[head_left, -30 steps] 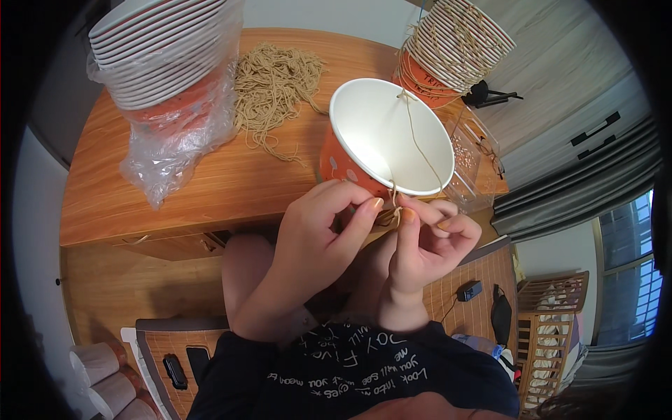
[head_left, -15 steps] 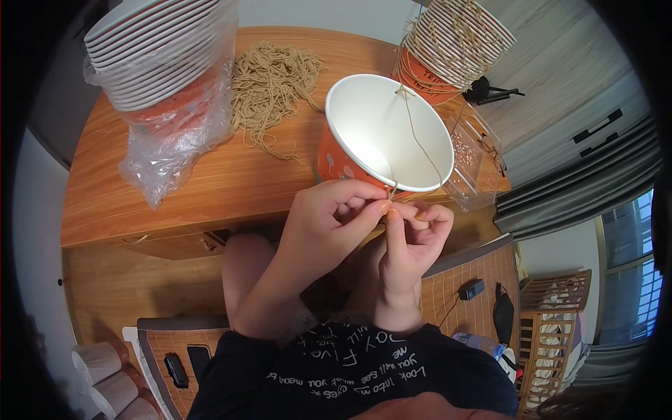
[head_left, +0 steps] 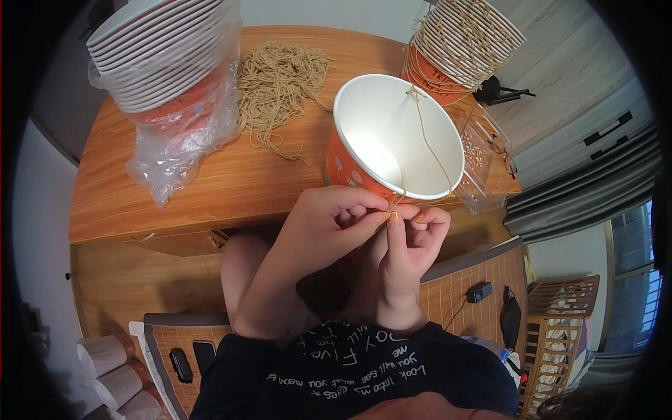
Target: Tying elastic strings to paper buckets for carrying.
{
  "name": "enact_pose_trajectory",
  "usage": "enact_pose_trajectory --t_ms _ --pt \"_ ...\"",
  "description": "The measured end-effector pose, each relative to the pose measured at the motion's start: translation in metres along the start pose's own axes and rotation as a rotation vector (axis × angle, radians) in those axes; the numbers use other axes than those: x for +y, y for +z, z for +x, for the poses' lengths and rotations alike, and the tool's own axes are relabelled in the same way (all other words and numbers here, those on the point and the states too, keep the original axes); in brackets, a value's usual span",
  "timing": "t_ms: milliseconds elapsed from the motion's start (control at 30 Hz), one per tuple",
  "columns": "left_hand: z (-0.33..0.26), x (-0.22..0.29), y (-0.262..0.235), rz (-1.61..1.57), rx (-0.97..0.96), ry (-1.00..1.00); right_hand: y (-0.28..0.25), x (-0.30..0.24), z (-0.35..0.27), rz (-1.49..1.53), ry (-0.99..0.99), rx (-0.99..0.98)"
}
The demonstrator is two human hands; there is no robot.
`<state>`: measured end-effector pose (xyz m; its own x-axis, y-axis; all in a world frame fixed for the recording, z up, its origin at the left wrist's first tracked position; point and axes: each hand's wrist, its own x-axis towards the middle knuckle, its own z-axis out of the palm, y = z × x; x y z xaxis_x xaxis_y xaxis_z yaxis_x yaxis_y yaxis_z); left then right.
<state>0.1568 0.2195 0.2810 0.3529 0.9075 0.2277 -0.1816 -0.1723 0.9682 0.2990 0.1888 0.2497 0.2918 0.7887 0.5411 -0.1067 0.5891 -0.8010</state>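
Observation:
An orange paper bucket with a white inside and rim stands tilted at the table's front edge. A thin tan string is fixed at the far side of its rim and crosses the opening to the near rim. Just below that near rim, my left hand pinches the string between thumb and index finger. My right hand meets it there, thumb and index fingertip closed on the same string. The fingertips of both hands touch or nearly touch, and they hide the string's end.
A plastic-wrapped stack of buckets stands at the left of the wooden table. Behind lies a heap of loose tan string. At the far right are stacked buckets with strings and a clear plastic box.
The whole view has shifted slightly, so table items sit a little further right. Both hands keep their pinch on the string, with hardly any finger movement.

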Motion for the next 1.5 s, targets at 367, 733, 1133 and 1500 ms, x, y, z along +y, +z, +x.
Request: enact_pose_trajectory --t_ms 367,733,1133,1500 --pt "0.0 -0.009 0.0 -0.061 0.033 0.048 -0.004 0.005 -0.001 -0.008 -0.027 -0.05" --pt "0.002 -0.006 0.007 -0.07 0.126 0.03 -0.005 0.005 -0.002 -0.069 -0.014 -0.067" --pt "0.003 -0.011 0.008 -0.148 0.126 0.049 -0.01 0.0 0.0 -0.141 -0.059 -0.087" --pt "-0.003 0.007 0.001 -0.136 -0.036 -0.119 -0.021 -0.004 -0.003 -0.228 -0.212 -0.194"
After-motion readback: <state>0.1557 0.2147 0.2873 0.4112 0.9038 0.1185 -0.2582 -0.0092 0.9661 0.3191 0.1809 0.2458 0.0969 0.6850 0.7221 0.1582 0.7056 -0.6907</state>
